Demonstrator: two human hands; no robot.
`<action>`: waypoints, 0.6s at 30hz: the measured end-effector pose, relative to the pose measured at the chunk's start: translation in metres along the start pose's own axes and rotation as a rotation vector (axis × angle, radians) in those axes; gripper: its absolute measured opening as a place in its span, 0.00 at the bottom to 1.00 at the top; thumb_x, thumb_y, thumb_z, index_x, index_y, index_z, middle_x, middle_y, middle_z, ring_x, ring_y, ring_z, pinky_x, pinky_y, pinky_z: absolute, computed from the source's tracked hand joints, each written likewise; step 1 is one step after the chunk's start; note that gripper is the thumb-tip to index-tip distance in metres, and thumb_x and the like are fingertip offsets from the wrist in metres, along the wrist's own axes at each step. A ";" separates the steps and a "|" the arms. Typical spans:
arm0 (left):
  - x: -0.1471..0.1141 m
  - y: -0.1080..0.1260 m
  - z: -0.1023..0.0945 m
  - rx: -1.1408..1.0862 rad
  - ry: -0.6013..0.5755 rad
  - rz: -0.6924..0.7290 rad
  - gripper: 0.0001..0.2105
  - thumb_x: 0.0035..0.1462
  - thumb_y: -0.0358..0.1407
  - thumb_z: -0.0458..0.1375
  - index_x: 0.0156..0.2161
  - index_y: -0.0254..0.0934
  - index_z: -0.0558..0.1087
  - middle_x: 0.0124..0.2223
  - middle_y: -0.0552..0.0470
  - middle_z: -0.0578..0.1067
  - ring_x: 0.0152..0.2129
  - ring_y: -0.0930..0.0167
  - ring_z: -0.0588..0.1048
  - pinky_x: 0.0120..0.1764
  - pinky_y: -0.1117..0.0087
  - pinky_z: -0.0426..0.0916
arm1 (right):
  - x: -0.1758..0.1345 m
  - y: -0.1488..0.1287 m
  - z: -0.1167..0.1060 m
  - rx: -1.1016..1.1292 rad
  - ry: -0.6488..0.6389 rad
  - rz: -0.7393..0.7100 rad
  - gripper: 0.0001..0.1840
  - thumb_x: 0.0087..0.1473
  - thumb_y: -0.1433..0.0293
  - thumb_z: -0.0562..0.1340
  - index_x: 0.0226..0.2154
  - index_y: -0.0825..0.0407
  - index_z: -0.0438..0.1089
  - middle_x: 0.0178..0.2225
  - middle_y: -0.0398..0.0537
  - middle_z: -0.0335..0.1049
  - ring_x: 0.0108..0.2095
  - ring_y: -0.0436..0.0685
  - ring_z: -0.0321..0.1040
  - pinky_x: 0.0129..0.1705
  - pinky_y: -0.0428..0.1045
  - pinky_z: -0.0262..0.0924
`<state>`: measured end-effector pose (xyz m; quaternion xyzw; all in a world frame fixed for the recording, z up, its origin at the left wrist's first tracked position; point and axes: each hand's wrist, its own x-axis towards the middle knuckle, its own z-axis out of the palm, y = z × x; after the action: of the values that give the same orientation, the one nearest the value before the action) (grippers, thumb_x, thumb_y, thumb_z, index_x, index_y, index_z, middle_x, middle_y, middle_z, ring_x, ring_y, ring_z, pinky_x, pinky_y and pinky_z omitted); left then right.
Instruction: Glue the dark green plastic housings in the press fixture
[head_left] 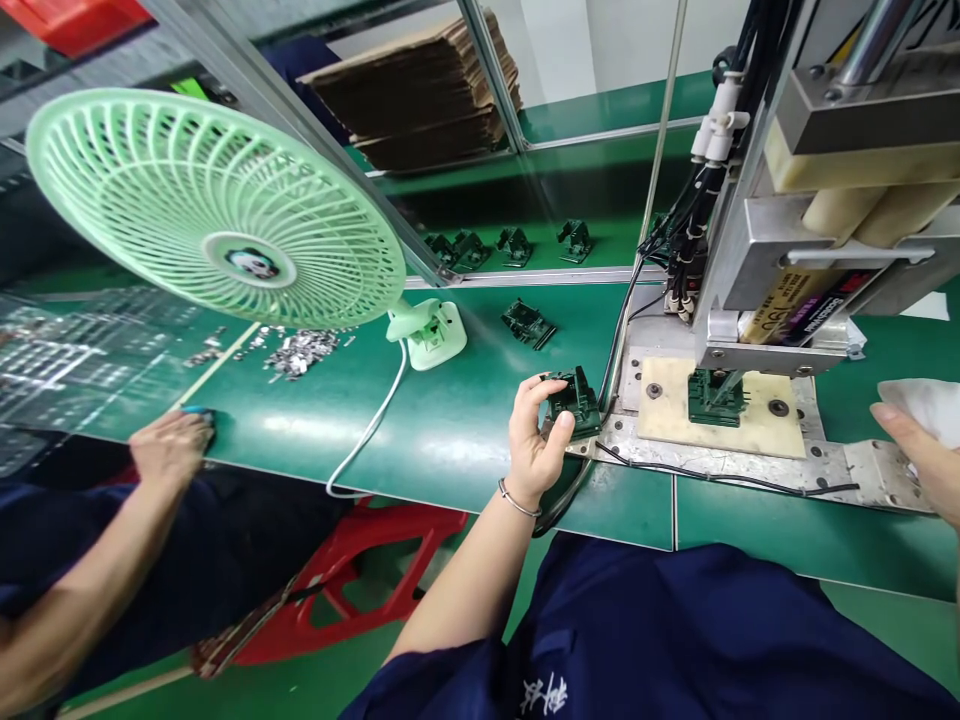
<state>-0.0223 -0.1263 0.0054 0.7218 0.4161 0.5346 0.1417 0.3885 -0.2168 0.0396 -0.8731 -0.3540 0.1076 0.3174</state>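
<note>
Green workbench (pixel 450 420), mint desk fan (pixel 217 210), stacked cardboard (pixel 427 100), red stool (pixel 360 580)

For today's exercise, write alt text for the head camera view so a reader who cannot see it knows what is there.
A person's left hand holds a dark green plastic part beside a press machine on a green workbench; a similar part sits under the press. Their right hand touches white cloth, and a co-worker's hand rests near a green fan.

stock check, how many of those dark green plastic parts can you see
7: four on the far belt, one near the fan base, one in the left hand, one under the press. More may be hidden.
</note>
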 end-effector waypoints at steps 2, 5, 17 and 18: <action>0.000 0.000 0.000 -0.009 0.003 -0.007 0.17 0.66 0.46 0.56 0.52 0.38 0.73 0.48 0.43 0.75 0.51 0.59 0.73 0.55 0.56 0.69 | 0.000 0.001 0.001 0.006 0.000 -0.006 0.25 0.39 0.42 0.66 0.31 0.44 0.75 0.24 0.42 0.66 0.31 0.61 0.66 0.33 0.57 0.59; 0.000 0.000 0.000 -0.039 -0.007 -0.013 0.18 0.66 0.46 0.56 0.54 0.38 0.73 0.49 0.43 0.75 0.52 0.60 0.73 0.56 0.55 0.68 | 0.001 0.004 0.001 0.014 -0.004 -0.005 0.26 0.39 0.42 0.67 0.33 0.43 0.75 0.26 0.42 0.68 0.31 0.61 0.66 0.34 0.57 0.59; 0.000 -0.002 0.000 -0.102 -0.015 -0.024 0.19 0.65 0.45 0.58 0.57 0.41 0.72 0.50 0.44 0.74 0.52 0.60 0.72 0.56 0.57 0.67 | 0.003 -0.003 0.000 -0.013 -0.037 0.022 0.27 0.33 0.41 0.68 0.27 0.44 0.72 0.24 0.41 0.68 0.30 0.60 0.64 0.32 0.56 0.59; 0.000 -0.002 0.000 -0.106 -0.017 -0.024 0.19 0.65 0.45 0.58 0.57 0.41 0.72 0.51 0.44 0.74 0.52 0.61 0.72 0.56 0.57 0.67 | 0.003 -0.004 0.000 -0.016 -0.037 0.019 0.27 0.33 0.41 0.67 0.27 0.44 0.72 0.24 0.41 0.68 0.30 0.60 0.65 0.33 0.56 0.59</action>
<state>-0.0235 -0.1250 0.0036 0.7128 0.3949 0.5478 0.1897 0.3887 -0.2126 0.0417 -0.8768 -0.3526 0.1239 0.3025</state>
